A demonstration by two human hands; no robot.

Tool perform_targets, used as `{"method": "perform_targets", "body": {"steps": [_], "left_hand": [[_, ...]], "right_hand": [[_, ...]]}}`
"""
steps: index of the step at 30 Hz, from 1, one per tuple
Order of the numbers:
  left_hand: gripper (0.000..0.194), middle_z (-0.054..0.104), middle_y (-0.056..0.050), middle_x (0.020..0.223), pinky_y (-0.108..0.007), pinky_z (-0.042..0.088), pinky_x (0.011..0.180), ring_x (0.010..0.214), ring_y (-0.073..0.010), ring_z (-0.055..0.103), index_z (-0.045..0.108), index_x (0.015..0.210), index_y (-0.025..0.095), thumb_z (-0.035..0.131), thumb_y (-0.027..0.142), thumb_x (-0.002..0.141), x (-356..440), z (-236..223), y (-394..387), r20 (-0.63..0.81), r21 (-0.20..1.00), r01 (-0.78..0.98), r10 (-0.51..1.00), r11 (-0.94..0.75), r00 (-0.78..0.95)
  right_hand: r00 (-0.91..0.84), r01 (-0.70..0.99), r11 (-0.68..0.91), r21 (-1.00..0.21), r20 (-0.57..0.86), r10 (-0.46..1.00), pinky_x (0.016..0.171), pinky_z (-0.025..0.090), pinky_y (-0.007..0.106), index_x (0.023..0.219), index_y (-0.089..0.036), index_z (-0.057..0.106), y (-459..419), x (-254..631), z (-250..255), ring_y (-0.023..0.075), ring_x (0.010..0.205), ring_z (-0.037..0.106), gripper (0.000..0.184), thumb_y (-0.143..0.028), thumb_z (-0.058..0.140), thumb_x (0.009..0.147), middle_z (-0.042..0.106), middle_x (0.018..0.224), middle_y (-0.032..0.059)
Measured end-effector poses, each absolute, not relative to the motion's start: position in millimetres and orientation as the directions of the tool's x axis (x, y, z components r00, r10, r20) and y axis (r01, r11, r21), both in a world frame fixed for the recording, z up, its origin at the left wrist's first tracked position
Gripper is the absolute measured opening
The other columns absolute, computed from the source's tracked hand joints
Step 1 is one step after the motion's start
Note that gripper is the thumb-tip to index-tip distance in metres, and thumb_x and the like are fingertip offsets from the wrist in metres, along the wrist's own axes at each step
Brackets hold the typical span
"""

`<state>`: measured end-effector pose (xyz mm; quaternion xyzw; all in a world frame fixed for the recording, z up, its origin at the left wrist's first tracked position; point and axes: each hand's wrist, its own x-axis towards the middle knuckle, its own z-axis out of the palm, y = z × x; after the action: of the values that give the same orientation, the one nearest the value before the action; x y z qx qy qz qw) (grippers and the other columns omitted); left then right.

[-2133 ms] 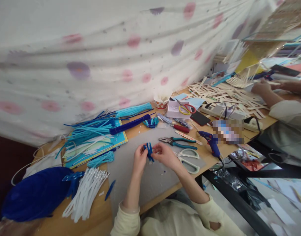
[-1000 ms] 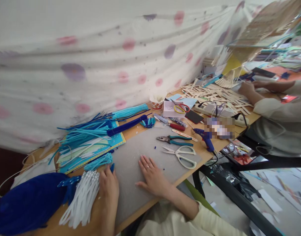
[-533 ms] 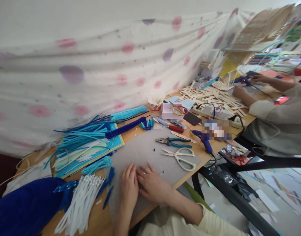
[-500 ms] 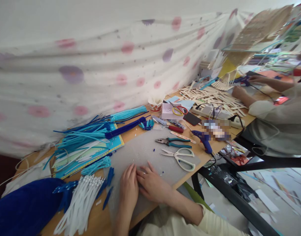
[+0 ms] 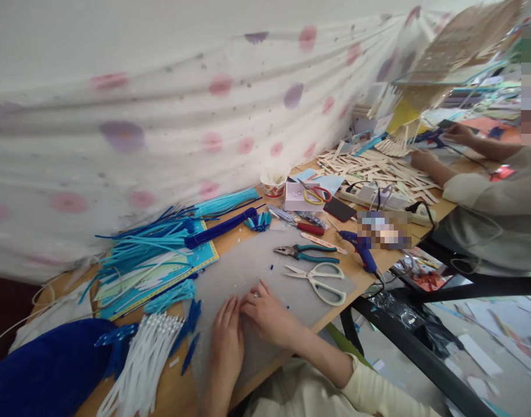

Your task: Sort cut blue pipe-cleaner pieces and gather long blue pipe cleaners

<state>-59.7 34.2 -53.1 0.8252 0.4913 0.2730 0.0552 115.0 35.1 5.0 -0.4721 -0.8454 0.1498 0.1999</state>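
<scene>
My left hand (image 5: 227,336) lies palm down on the grey mat (image 5: 243,260), its fingers stretched out side by side. Against its fingertips is my right hand (image 5: 267,315), with bent, drawn-in fingers. Whatever may be under the fingers is hidden. Right of my hands lie white-handled scissors (image 5: 319,282), open, and teal-handled pliers (image 5: 306,252). Tiny blue scraps (image 5: 271,267) dot the mat. On the left are a bundle of white fuzzy stems (image 5: 146,359), short dark-blue pieces (image 5: 191,333) and light-blue stems (image 5: 172,294).
A blue glue gun (image 5: 358,250) rests near the front edge, its cord hanging down. Behind are a paper cup (image 5: 273,184), a pink box (image 5: 297,198) and piled wooden sticks (image 5: 373,174). Another person's hands (image 5: 425,157) work at the far right. A dark-blue fuzzy mass (image 5: 43,370) covers the left corner.
My right hand's fingers have drawn in from a more spread pose and shifted slightly. The left hand stays almost in place. The other person's upper hand has moved a little right.
</scene>
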Motion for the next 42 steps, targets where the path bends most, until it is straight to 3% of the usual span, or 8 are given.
{"method": "perform_targets", "body": {"steps": [5, 15, 20, 24, 27, 31, 37, 42], "left_hand": [[0.022, 0.067, -0.012, 0.102, -0.041, 0.053, 0.084, 0.096, -0.0254, 0.063, 0.073, 0.093, 0.017, 0.052, 0.022, 0.088, -50.6, -37.1, 49.1, 0.279, 0.478, 0.818, 0.939, -0.320, 0.204], [0.018, 0.064, -0.007, 0.079, -0.036, 0.047, 0.073, 0.080, -0.0236, 0.059, 0.066, 0.074, 0.017, 0.054, 0.023, 0.087, -37.1, -35.6, 62.6, 0.234, 0.456, 0.873, 0.970, -0.176, 0.074], [0.021, 0.065, -0.007, 0.079, -0.037, 0.044, 0.073, 0.079, -0.0241, 0.058, 0.066, 0.074, 0.017, 0.051, 0.022, 0.087, -40.6, -35.7, 65.2, 0.231, 0.439, 0.873, 0.966, -0.213, 0.119], [0.018, 0.066, -0.008, 0.079, -0.036, 0.043, 0.072, 0.078, -0.0242, 0.058, 0.066, 0.074, 0.017, 0.054, 0.022, 0.086, -45.1, -37.3, 70.2, 0.216, 0.439, 0.861, 0.960, -0.256, 0.175], [0.016, 0.066, -0.008, 0.079, -0.036, 0.044, 0.073, 0.079, -0.0244, 0.058, 0.066, 0.074, 0.017, 0.056, 0.023, 0.084, -47.9, -37.4, 73.1, 0.209, 0.446, 0.850, 0.956, -0.281, 0.206], [0.016, 0.066, -0.008, 0.076, -0.036, 0.044, 0.072, 0.078, -0.0246, 0.060, 0.067, 0.072, 0.017, 0.057, 0.023, 0.082, -50.6, -36.3, 76.1, 0.201, 0.471, 0.834, 0.955, -0.288, 0.217], [0.021, 0.064, -0.005, 0.072, -0.032, 0.049, 0.064, 0.070, -0.0208, 0.061, 0.067, 0.071, 0.019, 0.057, 0.032, 0.083, -53.9, -35.1, 78.8, 0.196, 0.548, 0.787, 0.958, -0.283, 0.208], [0.024, 0.066, -0.007, 0.080, -0.034, 0.053, 0.066, 0.072, -0.0208, 0.064, 0.069, 0.078, 0.019, 0.053, 0.036, 0.085, -57.0, -32.3, 77.0, 0.216, 0.591, 0.752, 0.956, -0.291, 0.200]], "right_hand": [[-0.317, 0.674, 0.406, -0.618, 0.255, 0.914, 0.106, 0.037, 0.040, 0.108, -0.022, 0.066, 36.7, 126.9, 4.5, 0.0182, 0.096, 0.061, 0.022, -0.017, 0.051, 0.092, 0.070, 0.085, 0.0047], [-0.215, 0.679, 0.302, -0.669, 0.211, 0.953, 0.075, 0.051, 0.031, 0.110, -0.015, 0.063, 33.2, 140.9, 16.0, 0.0226, 0.088, 0.069, 0.030, -0.031, 0.040, 0.098, 0.073, 0.095, 0.0116], [-0.213, 0.690, 0.317, -0.650, 0.236, 0.948, 0.075, 0.051, 0.030, 0.115, -0.017, 0.064, 34.5, 150.1, 21.3, 0.0214, 0.087, 0.069, 0.031, -0.027, 0.041, 0.097, 0.073, 0.093, 0.0110], [-0.311, 0.630, 0.473, -0.616, 0.358, 0.881, 0.096, 0.046, 0.036, 0.127, -0.020, 0.059, 46.2, 163.3, 24.2, 0.0201, 0.111, 0.062, 0.038, -0.014, 0.042, 0.094, 0.072, 0.107, 0.0117], [-0.281, 0.621, 0.482, -0.617, 0.399, 0.873, 0.103, 0.041, 0.040, 0.115, -0.021, 0.066, 53.8, 169.9, 29.6, 0.0176, 0.088, 0.069, 0.027, -0.021, 0.051, 0.093, 0.076, 0.091, 0.0058], [-0.170, 0.663, 0.408, -0.627, 0.405, 0.898, 0.089, 0.049, 0.035, 0.113, -0.018, 0.066, 54.4, 169.7, 36.6, 0.0179, 0.077, 0.069, 0.028, -0.023, 0.044, 0.096, 0.075, 0.075, 0.0049], [-0.191, 0.655, 0.372, -0.658, 0.333, 0.924, 0.088, 0.050, 0.032, 0.136, -0.018, 0.049, 47.1, 172.1, 37.2, 0.0192, 0.106, 0.065, 0.049, -0.005, 0.035, 0.091, 0.068, 0.120, 0.0118], [-0.084, 0.563, 0.310, -0.766, 0.320, 0.944, 0.070, 0.054, 0.022, 0.104, -0.021, 0.068, 43.4, 192.1, 40.0, 0.0153, 0.079, 0.073, 0.021, -0.024, 0.051, 0.092, 0.077, 0.091, 0.0033]]}}
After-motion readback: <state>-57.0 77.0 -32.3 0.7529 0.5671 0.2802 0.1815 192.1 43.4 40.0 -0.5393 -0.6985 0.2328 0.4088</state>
